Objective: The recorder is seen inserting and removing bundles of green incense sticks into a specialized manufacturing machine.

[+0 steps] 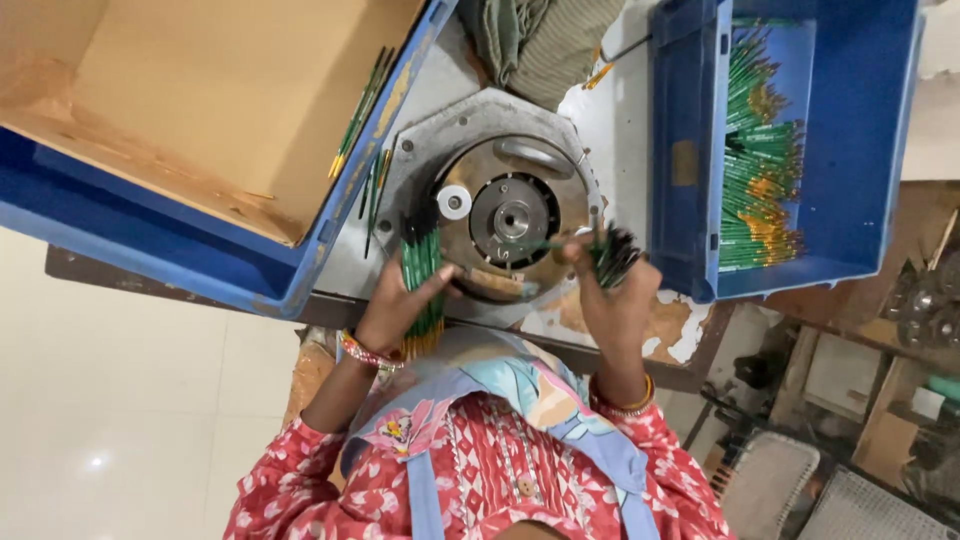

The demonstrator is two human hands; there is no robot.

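My left hand is shut on an upright bundle of green pencils at the left edge of a round metal machine. My right hand grips a second bundle of green pencils, their dark ends fanned out, at the machine's right edge. One pencil sticks out of that hand toward the machine's central hub. A small white ring sits on the disc, left of the hub.
A blue crate at the right holds several stacked green pencils. At the left a blue crate lined with cardboard holds a few pencils. Loose pencils lie beside the machine. A green cloth lies behind it.
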